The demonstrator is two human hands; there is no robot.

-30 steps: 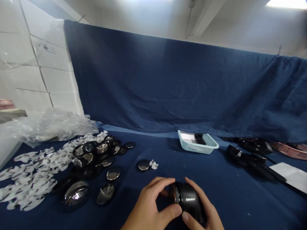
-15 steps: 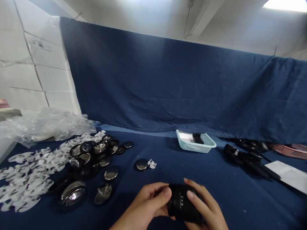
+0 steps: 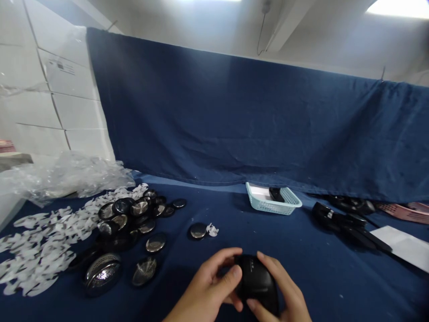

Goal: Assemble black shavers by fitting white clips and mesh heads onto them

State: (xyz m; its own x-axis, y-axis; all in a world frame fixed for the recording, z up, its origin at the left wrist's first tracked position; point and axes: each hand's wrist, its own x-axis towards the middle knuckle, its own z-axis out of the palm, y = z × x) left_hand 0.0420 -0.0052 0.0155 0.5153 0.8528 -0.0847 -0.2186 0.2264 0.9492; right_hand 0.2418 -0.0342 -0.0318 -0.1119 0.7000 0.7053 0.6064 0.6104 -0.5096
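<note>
Between my two hands is a black rounded device [image 3: 257, 281] with small pale marks on its upper face. My left hand [image 3: 214, 284] closes on its left side, with the thumb toward the near part and a finger over the top edge. My right hand [image 3: 284, 288] wraps the right side, its thumb low on the front and its fingers at the far edge. The underside is hidden. Beyond the hands, a round black piece with a perforated metal face [image 3: 198, 230] lies beside a small crumpled white scrap [image 3: 212, 230].
On the left lie a heap of round metal-faced pieces [image 3: 139, 208] and many white cut-outs [image 3: 43, 246], with clear plastic bags [image 3: 67, 174] behind. A light blue basket [image 3: 273, 205] stands at the back. Black parts [image 3: 345, 226] and a white sheet [image 3: 404, 246] are at right.
The device has been turned in my hands, so its pale marks now sit higher and a smooth rounded face shows. My right thumb has come to the front of it.
</note>
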